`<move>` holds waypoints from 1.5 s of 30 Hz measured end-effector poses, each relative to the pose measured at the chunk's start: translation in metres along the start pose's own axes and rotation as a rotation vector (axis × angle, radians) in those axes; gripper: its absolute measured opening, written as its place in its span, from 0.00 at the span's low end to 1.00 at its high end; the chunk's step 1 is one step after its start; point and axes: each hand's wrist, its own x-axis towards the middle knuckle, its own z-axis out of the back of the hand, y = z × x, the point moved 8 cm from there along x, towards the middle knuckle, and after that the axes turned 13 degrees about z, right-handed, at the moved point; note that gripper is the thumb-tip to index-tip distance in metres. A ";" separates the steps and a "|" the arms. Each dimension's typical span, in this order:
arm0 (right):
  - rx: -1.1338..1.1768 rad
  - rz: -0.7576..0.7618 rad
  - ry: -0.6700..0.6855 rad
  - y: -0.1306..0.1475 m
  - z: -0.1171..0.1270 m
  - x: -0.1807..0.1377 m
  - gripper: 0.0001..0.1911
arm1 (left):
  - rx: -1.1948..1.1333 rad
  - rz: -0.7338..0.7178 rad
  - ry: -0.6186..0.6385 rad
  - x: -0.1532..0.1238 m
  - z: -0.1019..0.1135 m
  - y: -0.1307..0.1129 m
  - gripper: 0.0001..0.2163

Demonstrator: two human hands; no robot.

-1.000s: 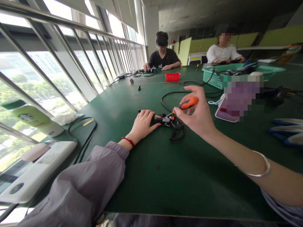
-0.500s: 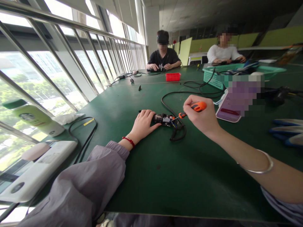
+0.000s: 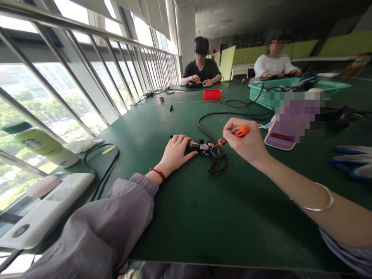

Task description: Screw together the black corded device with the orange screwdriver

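Note:
On the green table lies an opened black electrical device (image 3: 204, 147), with small coloured wires showing at its right end and a black cord curling out of it. My left hand (image 3: 176, 154) is closed around the device's left end, thumb along its near side. An orange and black screwdriver (image 3: 240, 131) is gripped in my right hand (image 3: 246, 141). Its shaft slants down to the left, and the tip meets the device near the wires. Exactly what the tip touches is too small to tell.
Black cable (image 3: 209, 114) loops behind the device. At right are a phone (image 3: 280, 139), a green basket (image 3: 258, 95) and gloves (image 3: 353, 161). A red tray (image 3: 212, 94) stands farther back. Left are a bottle (image 3: 43, 145) and a white box (image 3: 55, 205). Two people sit opposite.
My right hand and the screwdriver handle have shifted slightly left. My left hand and the device stay put. Across the table, the person in black has moved their hands on a dark object.

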 end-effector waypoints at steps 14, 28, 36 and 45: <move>0.018 0.010 -0.015 -0.001 -0.002 -0.002 0.08 | -0.034 0.007 0.014 0.000 0.000 0.000 0.20; 0.049 0.070 -0.063 0.003 0.004 -0.001 0.09 | -0.016 0.006 0.011 0.000 0.000 -0.001 0.21; 0.035 0.035 -0.075 0.000 0.004 -0.003 0.06 | -0.021 0.011 0.017 0.000 0.000 0.000 0.20; -0.080 0.158 -0.127 0.013 0.009 -0.004 0.22 | -0.030 0.007 0.011 0.000 -0.001 0.000 0.20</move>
